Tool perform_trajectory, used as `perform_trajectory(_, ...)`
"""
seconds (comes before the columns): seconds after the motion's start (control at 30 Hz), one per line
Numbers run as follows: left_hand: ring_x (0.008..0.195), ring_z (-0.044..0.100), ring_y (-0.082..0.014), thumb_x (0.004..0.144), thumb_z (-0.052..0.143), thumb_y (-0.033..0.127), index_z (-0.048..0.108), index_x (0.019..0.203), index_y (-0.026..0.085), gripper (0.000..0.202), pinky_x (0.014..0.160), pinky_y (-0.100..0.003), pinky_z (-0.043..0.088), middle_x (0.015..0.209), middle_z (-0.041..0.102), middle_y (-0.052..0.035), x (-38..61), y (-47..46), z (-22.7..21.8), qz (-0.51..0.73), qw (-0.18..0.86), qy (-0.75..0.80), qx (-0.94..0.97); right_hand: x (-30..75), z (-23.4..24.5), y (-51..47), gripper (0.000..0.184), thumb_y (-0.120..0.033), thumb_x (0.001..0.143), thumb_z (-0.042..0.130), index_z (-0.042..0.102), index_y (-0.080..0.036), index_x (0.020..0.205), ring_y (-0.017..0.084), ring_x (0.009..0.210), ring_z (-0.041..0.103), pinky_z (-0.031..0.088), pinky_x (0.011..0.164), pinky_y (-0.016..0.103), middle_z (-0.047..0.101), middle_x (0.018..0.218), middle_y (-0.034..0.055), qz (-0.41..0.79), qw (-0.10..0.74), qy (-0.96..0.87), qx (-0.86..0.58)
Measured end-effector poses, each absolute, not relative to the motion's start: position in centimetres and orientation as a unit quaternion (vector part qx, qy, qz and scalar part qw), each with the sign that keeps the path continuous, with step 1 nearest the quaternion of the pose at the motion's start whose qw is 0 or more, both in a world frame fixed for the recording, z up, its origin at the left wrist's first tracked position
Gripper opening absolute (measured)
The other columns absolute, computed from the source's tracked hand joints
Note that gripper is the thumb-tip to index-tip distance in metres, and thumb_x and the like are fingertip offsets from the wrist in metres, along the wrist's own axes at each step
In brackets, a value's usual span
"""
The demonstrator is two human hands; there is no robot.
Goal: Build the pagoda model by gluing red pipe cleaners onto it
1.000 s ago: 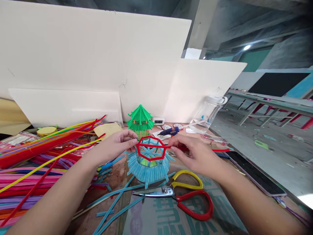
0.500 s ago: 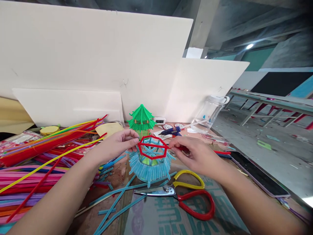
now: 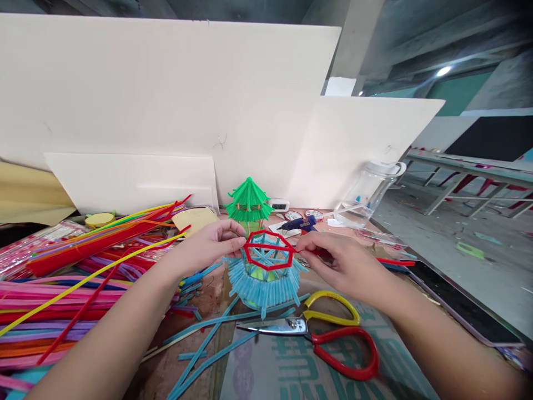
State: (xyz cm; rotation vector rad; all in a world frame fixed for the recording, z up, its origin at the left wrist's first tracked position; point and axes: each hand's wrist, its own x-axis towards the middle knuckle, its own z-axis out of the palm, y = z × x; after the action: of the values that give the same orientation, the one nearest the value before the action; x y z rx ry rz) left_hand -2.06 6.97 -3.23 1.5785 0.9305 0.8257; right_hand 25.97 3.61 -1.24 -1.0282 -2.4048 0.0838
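Observation:
A red many-sided ring of pipe cleaner (image 3: 270,268) is held up over the light-blue pipe-cleaner roof (image 3: 263,293) of a small model. My left hand (image 3: 216,244) pinches the ring's left corner between thumb and fingers. Across the ring runs a straight red pipe cleaner (image 3: 270,246). Its right end is pinched by my right hand (image 3: 337,258), close to the ring's right corner. A red length sticks out behind the right wrist; the hand hides whether it is the same piece. Just behind stands a green tiered roof (image 3: 249,201) on thin sticks.
Scissors (image 3: 287,326) with yellow and red handles lie in front of the model among blue strips (image 3: 216,347). Bundles of coloured pipe cleaners (image 3: 54,300) fill the left. Behind are a glue gun (image 3: 302,223) and a clear jug (image 3: 370,191). A phone (image 3: 458,305) lies right.
The whole scene has shifted a little to the right as my head turned left. Both hands keep their pinches, and the ring looks tilted slightly differently.

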Motion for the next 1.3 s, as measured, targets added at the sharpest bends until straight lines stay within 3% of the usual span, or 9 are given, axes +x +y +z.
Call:
perform_trajectory(0.3,0.072,0.057,-0.0130,0.081,0.066,0.046,0.056,0.091,0.018,0.032,0.070,-0.028,0.045,0.080,0.057,0.0029,-2.2,7.1,-3.3,0.348,0.536,0.378,0.669,26.2,-1.5,4.0,0.012,-0.019,0.092,0.050,0.062,-0.021,0.093,0.014,0.067,0.057,0.040,0.058,0.025,0.066,0.080,0.0014,0.042,0.256,-0.887,-0.381)
perform_trajectory(0.73,0.076,0.056,-0.0122,0.083,0.067,0.039,0.055,0.095,0.018,0.027,0.072,-0.027,0.044,0.082,0.059,0.0027,-2.3,7.3,-3.7,0.336,0.540,0.381,0.671,26.2,-1.2,3.9,0.011,-0.017,0.091,0.051,0.061,-0.020,0.090,0.013,0.066,0.054,0.038,0.059,0.025,0.065,0.078,0.0002,0.046,0.250,-0.886,-0.387)
perform_trajectory(1.03,0.077,0.057,-0.0127,0.084,0.066,0.038,0.055,0.093,0.018,0.024,0.073,-0.027,0.044,0.083,0.062,0.0017,-2.4,7.2,-3.5,0.334,0.542,0.378,0.672,26.4,-1.5,4.2,0.014,-0.015,0.091,0.052,0.063,-0.021,0.097,0.014,0.074,0.058,0.040,0.065,0.026,0.068,0.088,0.0001,0.047,0.241,-0.891,-0.382)
perform_trajectory(1.3,0.079,0.058,-0.0142,0.085,0.064,0.039,0.057,0.094,0.018,0.024,0.074,-0.028,0.046,0.083,0.061,0.0008,-2.9,7.5,-3.6,0.341,0.533,0.373,0.679,26.6,0.6,2.4,0.011,-0.022,0.093,0.056,0.063,-0.020,0.101,0.017,0.091,0.061,0.046,0.080,0.029,0.068,0.097,0.0041,0.006,0.328,-0.881,-0.341)
